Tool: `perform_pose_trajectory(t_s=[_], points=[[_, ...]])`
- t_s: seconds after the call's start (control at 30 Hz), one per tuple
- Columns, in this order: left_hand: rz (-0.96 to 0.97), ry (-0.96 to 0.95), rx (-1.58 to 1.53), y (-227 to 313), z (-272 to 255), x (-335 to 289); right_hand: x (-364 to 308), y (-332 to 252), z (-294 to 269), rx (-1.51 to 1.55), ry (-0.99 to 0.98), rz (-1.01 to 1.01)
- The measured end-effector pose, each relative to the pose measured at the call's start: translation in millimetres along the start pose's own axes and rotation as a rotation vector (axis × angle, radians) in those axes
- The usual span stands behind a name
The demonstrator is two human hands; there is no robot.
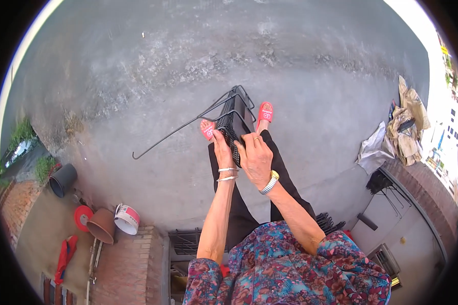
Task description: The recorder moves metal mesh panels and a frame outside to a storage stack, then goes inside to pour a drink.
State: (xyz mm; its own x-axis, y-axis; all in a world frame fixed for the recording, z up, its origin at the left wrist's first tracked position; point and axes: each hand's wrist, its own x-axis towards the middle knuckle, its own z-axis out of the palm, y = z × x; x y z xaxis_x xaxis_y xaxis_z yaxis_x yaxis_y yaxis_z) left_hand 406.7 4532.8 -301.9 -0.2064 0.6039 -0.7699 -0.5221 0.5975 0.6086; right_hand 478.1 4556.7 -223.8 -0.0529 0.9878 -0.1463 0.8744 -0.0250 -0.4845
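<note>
Above the floor between my feet, I hold a black mesh and wire rack (232,122) with both hands. It has bent wire loops at its far end, and a long thin rod with a hooked tip sticks out to the left. My left hand (222,151) is closed on the rack's near left edge, thumb along the mesh. On the near right side my right hand (256,158) grips it with bent fingers, partly covering the near end. What lies under my palms is hidden.
Grey concrete floor (152,178) spreads around my red slippers (265,111). Crumpled brown sacks (409,122) and a whitish sheet (375,146) lie at the right. At the lower left are a white bucket (126,219), a brown pot (101,225) and a dark bin (63,180). More black racks (184,242) lie close behind me.
</note>
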Motion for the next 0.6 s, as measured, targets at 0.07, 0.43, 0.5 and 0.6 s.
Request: perform_pose_trajectory(t_s=[0.07,0.43,0.5,0.6], points=[[0.083,-0.042,0.026,0.4,-8.2,10.8,3.6,-6.4,5.6,0.049,-0.056,0.081],[0.104,-0.03,0.228,10.8,45.3,-9.3,12.3,39.8,-7.7,0.083,-0.132,0.17],[0.041,-0.031,0.189,11.4,60.4,-11.0,13.8,50.7,-16.8,0.075,-0.133,0.21],[-0.002,-0.087,0.149,6.3,76.1,-8.6,22.1,63.8,-26.9,0.109,-0.1,0.249]])
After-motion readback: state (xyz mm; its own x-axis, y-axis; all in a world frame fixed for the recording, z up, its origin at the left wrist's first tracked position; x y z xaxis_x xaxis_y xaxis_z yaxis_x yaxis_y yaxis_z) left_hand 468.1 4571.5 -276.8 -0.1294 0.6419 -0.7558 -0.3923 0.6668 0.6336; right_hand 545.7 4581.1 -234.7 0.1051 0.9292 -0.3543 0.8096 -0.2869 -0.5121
